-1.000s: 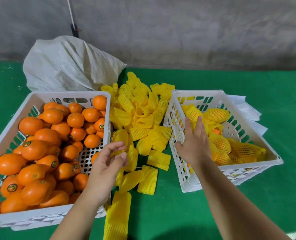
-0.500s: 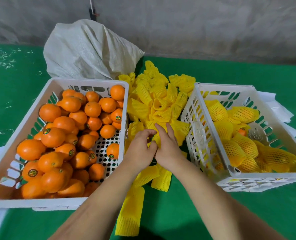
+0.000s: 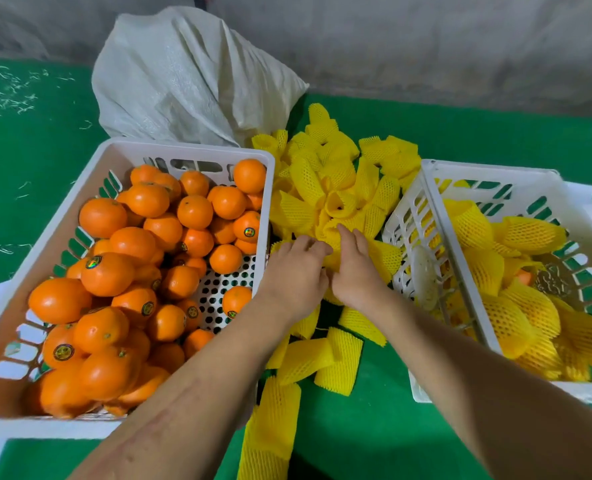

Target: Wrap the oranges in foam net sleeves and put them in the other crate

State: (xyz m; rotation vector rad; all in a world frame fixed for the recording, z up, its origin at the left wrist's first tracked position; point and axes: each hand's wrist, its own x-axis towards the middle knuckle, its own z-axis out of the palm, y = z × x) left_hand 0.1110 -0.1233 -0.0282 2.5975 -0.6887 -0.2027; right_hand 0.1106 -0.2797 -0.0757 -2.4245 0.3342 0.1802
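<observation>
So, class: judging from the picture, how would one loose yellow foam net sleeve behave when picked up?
The foam net sleeve probably flops, since neighbours lie bent and curled. Its open mesh suggests lightness. Lying flattened, it seems unlikely to roll.

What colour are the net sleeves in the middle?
Bright yellow, the foam net sleeves, clearest in the head view.

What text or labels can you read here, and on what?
No text reads legibly.
Round stickers on several oranges in the left crate: dark with a gold rim, print too small and blurred to read.
Holographic sticker on one orange: no words can be made out.
Embossed round emblem on the right crate's wall: unreadable.
Foam net sleeves and white sack: no print visible.
</observation>
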